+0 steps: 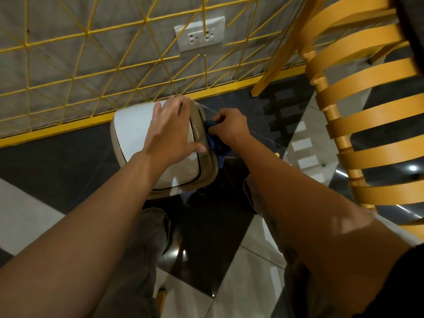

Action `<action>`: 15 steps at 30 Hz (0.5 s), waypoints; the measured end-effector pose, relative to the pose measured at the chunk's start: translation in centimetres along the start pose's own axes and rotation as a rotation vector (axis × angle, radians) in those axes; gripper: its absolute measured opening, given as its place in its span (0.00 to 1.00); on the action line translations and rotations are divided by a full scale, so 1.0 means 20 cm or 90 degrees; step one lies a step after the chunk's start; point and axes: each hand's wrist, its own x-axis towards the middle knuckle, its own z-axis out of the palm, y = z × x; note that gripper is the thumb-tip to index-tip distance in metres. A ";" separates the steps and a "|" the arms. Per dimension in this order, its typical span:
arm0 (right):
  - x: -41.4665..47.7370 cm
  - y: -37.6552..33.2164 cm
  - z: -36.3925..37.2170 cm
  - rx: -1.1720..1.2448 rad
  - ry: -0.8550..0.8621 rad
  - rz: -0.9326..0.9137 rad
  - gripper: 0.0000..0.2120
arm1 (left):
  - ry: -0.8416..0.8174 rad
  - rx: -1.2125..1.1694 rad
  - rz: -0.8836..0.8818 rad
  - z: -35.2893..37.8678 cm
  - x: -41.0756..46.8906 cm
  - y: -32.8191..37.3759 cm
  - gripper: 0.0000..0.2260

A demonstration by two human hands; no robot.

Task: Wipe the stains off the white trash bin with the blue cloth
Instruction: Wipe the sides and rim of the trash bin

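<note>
The white trash bin (133,131) stands on the dark floor against the wall, seen from above, with a beige rim around its white lid. My left hand (172,131) lies flat on the lid with fingers spread, reaching to the bin's far edge. My right hand (228,127) is closed around the bunched blue cloth (216,145), which presses against the bin's right side just below the rim. Most of that side is hidden from this angle.
A yellow wire grid (91,65) covers the grey wall behind the bin, with a white double socket (200,34) in it. An orange slatted chair (367,99) stands close on the right. Glossy black and white floor tiles (34,216) lie below, and my trousered legs are near the bin.
</note>
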 end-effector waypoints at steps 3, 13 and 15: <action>-0.08 0.08 0.01 -0.008 -0.045 0.037 0.10 | 0.002 0.008 0.002 0.00 0.00 0.00 0.45; -0.02 0.03 0.04 0.036 0.045 -0.006 0.06 | -0.012 0.033 0.010 0.01 0.00 0.00 0.45; 0.02 0.00 0.02 0.022 0.034 -0.016 0.06 | -0.013 0.033 0.006 0.01 0.01 0.00 0.45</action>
